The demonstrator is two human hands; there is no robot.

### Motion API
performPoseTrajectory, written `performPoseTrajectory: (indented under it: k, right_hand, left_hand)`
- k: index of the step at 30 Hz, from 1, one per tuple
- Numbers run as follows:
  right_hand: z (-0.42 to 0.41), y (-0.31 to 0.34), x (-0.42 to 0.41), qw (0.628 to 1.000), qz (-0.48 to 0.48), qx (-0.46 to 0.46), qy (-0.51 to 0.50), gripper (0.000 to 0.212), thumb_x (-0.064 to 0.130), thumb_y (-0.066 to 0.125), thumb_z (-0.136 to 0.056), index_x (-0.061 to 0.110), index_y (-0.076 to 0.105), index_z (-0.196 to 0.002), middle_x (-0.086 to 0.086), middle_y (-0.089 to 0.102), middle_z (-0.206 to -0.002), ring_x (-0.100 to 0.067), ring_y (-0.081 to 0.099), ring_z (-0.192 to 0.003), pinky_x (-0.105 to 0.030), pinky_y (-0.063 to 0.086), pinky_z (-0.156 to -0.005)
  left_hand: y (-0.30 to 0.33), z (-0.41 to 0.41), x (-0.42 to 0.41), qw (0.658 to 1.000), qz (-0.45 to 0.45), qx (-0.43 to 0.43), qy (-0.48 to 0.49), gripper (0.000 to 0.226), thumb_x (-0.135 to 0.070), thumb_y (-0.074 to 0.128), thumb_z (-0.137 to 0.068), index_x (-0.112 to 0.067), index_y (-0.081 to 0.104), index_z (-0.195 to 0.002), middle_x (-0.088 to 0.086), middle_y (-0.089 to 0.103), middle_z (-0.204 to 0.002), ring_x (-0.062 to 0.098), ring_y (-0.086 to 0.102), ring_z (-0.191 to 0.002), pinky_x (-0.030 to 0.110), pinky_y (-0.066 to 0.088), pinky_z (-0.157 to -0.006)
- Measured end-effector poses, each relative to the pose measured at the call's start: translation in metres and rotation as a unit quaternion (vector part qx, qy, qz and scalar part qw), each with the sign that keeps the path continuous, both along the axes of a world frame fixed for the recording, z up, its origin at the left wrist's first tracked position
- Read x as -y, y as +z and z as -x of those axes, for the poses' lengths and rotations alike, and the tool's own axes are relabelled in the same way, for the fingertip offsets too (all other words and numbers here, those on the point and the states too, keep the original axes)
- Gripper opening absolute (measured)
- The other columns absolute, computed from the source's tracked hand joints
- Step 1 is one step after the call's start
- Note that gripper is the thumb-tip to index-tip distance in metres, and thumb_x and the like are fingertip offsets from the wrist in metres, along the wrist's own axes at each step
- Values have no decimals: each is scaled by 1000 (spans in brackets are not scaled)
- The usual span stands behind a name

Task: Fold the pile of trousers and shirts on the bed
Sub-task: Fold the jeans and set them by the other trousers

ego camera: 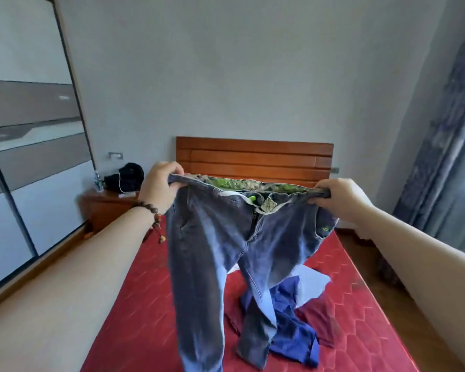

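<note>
We see both forearms bare, no sleeves. Left wrist wears brown wooden bead bracelet (147, 206), small beaded tassel dangling beneath. Right wrist unadorned.

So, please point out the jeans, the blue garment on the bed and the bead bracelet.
jeans (212, 245): head view, on the upper left leg.
blue garment (293, 336): head view, on its crumpled middle.
bead bracelet (147, 205): head view, on beads at the left wrist.

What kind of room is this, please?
Most likely a bedroom in a home: a bed with a wooden headboard, a bedside cabinet and a sliding-door wardrobe beside it.
</note>
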State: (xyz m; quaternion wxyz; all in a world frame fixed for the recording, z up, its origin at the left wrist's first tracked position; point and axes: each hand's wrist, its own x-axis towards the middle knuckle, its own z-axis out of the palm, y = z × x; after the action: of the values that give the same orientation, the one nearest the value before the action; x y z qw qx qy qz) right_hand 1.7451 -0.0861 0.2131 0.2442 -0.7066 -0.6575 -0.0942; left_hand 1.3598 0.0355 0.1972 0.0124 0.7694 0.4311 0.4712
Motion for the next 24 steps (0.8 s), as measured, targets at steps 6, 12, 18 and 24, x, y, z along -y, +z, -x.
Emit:
performPoseTrajectory:
  k: [6,12,18,24]
  right_hand:
    - [-13,34,12,997,48,-23,48,18,10,68,-82,17,72,-98,0,67,-88,-23,60,-87,-31,45,-77]
    - [-32,42,22,990,-9,-138,2,14,24,83,-71,17,71,-75,0,67,-70,-20,59,-69,-28,46,-63]
    - [-32,36,30,979,-53,-190,-50,37,37,88,-62,18,57,-58,4,52,-56,-13,48,-56,-26,35,-52]
    - [-30,59,41,981,66,-181,33,6,21,74,-83,21,68,-83,-4,69,-81,-19,61,-75,-28,47,-67]
  left_hand:
    - [35,14,8,997,61,-12,-45,34,-9,77,-77,-35,58,-66,-12,62,-74,14,57,-73,25,43,-66]
    - [41,19,3,994,93,-8,-63,16,-9,78,-78,-17,64,-75,-12,59,-70,0,50,-65,4,36,-56]
    - [49,20,3,985,129,-67,-89,22,-10,68,-87,-25,54,-80,2,60,-78,15,52,-71,29,41,-66]
    - [46,15,12,976,186,-39,-104,22,-23,56,-96,-37,43,-87,0,55,-83,14,51,-70,28,39,-66]
